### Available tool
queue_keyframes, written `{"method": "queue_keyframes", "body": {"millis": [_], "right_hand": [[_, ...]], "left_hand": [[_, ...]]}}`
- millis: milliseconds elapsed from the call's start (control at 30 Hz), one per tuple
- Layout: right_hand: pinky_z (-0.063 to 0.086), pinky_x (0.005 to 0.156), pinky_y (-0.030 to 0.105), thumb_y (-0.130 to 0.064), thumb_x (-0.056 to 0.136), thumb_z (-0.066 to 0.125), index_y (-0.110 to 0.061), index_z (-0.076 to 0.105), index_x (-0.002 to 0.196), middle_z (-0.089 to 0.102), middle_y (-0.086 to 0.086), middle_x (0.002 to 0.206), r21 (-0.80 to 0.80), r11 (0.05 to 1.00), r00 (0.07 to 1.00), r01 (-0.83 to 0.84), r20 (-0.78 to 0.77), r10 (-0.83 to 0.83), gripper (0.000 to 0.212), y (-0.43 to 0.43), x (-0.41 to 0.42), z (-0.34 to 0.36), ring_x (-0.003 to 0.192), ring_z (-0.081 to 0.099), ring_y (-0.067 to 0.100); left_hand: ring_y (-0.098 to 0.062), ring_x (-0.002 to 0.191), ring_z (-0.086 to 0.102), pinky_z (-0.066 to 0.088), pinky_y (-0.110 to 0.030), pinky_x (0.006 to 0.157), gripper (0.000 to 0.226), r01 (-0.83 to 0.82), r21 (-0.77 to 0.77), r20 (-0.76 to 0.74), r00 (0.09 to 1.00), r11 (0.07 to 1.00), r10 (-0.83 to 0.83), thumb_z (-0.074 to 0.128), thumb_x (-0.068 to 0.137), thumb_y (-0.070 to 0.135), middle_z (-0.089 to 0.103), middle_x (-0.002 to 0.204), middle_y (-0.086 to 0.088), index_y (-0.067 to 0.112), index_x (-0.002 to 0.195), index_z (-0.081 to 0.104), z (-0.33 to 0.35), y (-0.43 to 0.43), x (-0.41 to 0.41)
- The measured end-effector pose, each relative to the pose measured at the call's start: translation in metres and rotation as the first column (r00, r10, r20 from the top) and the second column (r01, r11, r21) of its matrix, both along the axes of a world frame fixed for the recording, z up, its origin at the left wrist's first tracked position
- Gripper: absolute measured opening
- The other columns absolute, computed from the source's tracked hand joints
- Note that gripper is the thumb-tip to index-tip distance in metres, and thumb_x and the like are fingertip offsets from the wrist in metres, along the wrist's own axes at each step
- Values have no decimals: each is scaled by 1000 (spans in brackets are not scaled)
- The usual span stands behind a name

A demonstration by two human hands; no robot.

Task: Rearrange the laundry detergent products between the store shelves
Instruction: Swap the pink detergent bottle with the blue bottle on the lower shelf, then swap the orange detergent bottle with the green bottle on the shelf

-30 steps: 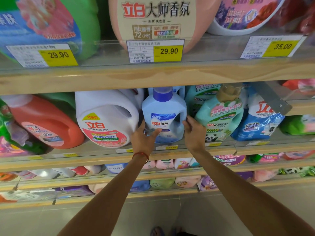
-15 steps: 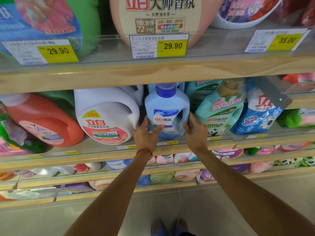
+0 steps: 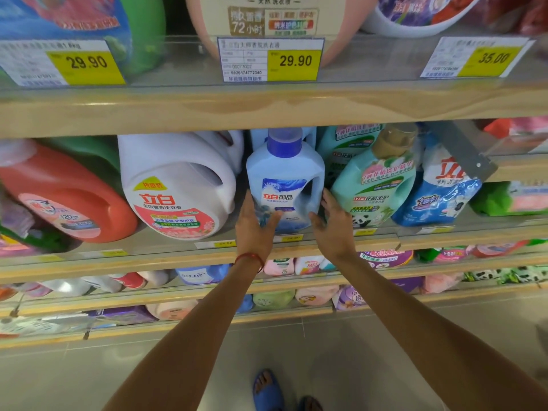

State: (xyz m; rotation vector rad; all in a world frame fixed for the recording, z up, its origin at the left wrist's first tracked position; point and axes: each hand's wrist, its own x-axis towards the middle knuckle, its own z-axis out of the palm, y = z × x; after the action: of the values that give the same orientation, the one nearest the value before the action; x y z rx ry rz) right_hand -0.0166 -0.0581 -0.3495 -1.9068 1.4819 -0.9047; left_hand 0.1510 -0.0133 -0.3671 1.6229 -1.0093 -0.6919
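- The pale blue detergent bottle (image 3: 284, 185) with a darker blue cap stands upright on the middle shelf (image 3: 166, 259), near the front edge, directly below the centre price tag (image 3: 270, 59) marked 29.90.
- Left hand (image 3: 255, 225): placed against the lower left side of the bottle, thumb lying across the lower part of the front label. Fingers pass behind the bottle and are hidden. A red cord sits on the wrist.
- Right hand (image 3: 332, 223): placed against the lower right side of the bottle, fingers spread and pointing upward along its edge, thumb near the lower right of the label. The hand is not clenched.
- Together both hands cup the bottle from either side; whether it is lifted clear of the shelf cannot be told.
- White jug (image 3: 178, 185) with a red and pink label stands just to the left of the bottle, touching or nearly touching the left hand.
- Red-orange jug (image 3: 68, 197) lies further left on the same shelf.
- Teal bottle (image 3: 382, 179) with a tan cap and a panda on its label leans just to the right of the blue bottle, close to the right hand.
- Blue refill pouch (image 3: 441, 197) stands to the right of the teal bottle.
- Upper shelf (image 3: 267, 108) carries large containers, with price tags reading 29.90, 29.90 and 35.00.
- Lower shelves hold smaller pink, green and purple packs; labels there are too small to read.
- A foot in a blue sandal (image 3: 267, 390) shows on the floor below.
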Motion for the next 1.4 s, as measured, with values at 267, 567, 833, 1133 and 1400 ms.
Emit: {"method": "queue_keyframes", "body": {"millis": [267, 567, 833, 1133, 1400], "right_hand": [[58, 84, 46, -17, 86, 73, -11, 72, 122, 74, 9, 111, -278, 956, 965, -95, -261, 21, 36, 50, -8, 16, 104, 67, 35], [50, 84, 43, -44, 80, 61, -13, 77, 98, 73, 4, 101, -383, 845, 854, -373, -498, 151, 39, 111, 7, 40, 98, 65, 32], [49, 84, 42, -43, 82, 64, -15, 78, 93, 74, 2, 94, -354, 796, 826, -490, -480, 296, 33, 168, 65, 54, 91, 66, 30], [49, 81, 40, -39, 83, 70, -16, 77, 93, 74, 0, 95, -380, 798, 862, -467, -396, 316, 26, 209, 193, 58, 92, 66, 28], [49, 88, 40, -45, 88, 59, -18, 75, 100, 72, -2, 101, -281, 865, 867, -416, -410, 284, 33, 221, 287, 61, 98, 63, 22]], "left_hand": [[-27, 119, 58, 54, -40, 89, 49, 29, 43, 600, 799, 999, -49, 66, 94, 30, 55, 137, -5, 16, 140, 53, 17, 64, 6], [-35, 103, 64, 52, -42, 77, 46, -112, 81, 938, 344, 990, -38, 59, 90, 45, 68, 121, -7, 14, 124, 66, 51, 167, 19], [-31, 98, 65, 49, -41, 81, 44, -298, 102, 948, 318, 949, -2, 54, 91, 49, 68, 114, -2, 15, 116, 68, 63, 252, 75], [-32, 107, 63, 50, -42, 85, 47, -322, 123, 944, 329, 939, -11, 57, 93, 50, 67, 123, -5, 15, 122, 65, 73, 293, 199], [-32, 114, 62, 51, -43, 89, 52, -256, 190, 931, 353, 948, -91, 52, 98, 53, 65, 131, -7, 13, 130, 63, 76, 297, 303]]}}
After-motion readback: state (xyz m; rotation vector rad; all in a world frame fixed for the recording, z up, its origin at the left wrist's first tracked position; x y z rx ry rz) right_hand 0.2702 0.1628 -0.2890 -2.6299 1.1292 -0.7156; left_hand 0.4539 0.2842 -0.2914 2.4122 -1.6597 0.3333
